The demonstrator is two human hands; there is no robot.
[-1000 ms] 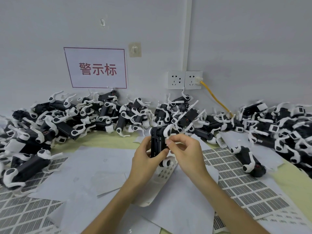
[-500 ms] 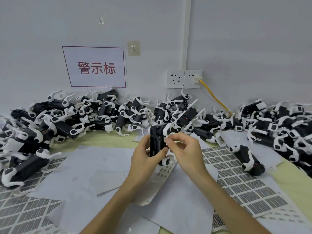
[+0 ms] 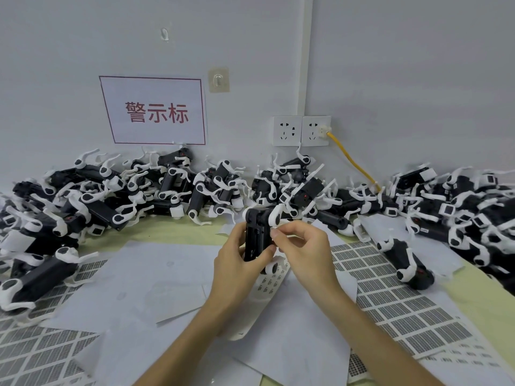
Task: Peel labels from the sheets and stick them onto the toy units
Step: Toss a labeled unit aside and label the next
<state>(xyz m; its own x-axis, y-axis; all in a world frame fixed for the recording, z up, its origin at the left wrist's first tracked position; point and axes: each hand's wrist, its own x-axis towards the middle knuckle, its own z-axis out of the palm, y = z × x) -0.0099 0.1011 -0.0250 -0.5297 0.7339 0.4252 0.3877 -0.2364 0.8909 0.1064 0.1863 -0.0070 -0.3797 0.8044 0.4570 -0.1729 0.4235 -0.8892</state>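
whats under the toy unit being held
Below the toy unit lies a curled label strip on white paper sheets. The left hand and right hand hide the rest.

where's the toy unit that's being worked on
Head view, centre: the toy unit is gripped upright by the left hand, the right hand pinching its right edge, just in front of the toy pile.

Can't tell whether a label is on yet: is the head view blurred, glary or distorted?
Head view: soft even light, no glare, faint shadows only. Wide-angle lens skews the wall sign. The toy in the left hand is sharp; any label at the right hand is too small to make out.
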